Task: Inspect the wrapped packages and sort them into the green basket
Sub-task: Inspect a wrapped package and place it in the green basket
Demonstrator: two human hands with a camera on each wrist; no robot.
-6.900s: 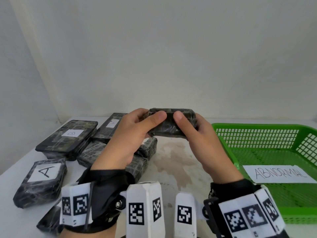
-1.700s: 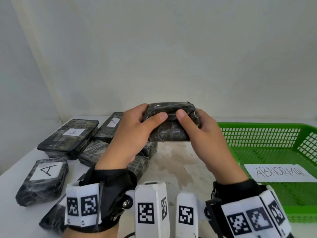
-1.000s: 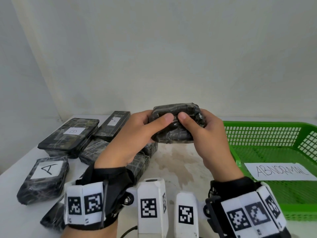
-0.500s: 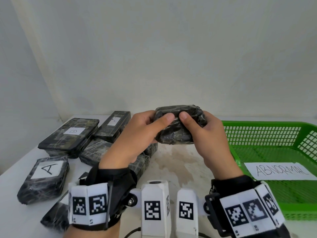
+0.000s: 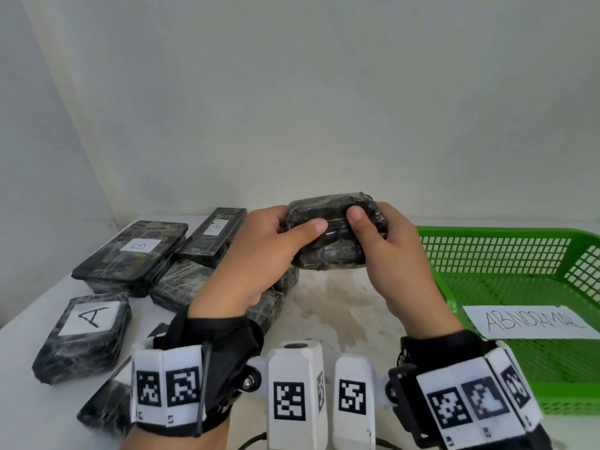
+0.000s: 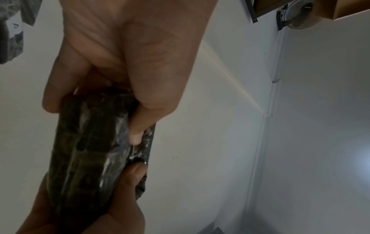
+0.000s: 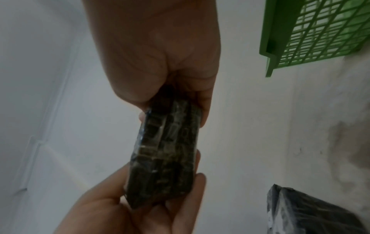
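While both hands (image 5: pixel 259 254) (image 5: pixel 399 254) are gripping the dark film-wrapped package (image 5: pixel 331 235), inspection is proceeding; next, placing it into the green mesh basket (image 5: pixel 431 271) if faulty.

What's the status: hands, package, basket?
Left hand and right hand both grip the dark plastic-wrapped package, held above the table. Green mesh plastic basket to the right holds only a white ABNORMAL label. Path unobstructed.

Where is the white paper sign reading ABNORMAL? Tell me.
In the head view, the white paper sign reading ABNORMAL lies on the floor of the green plastic mesh basket, on the right, beside the right hand.
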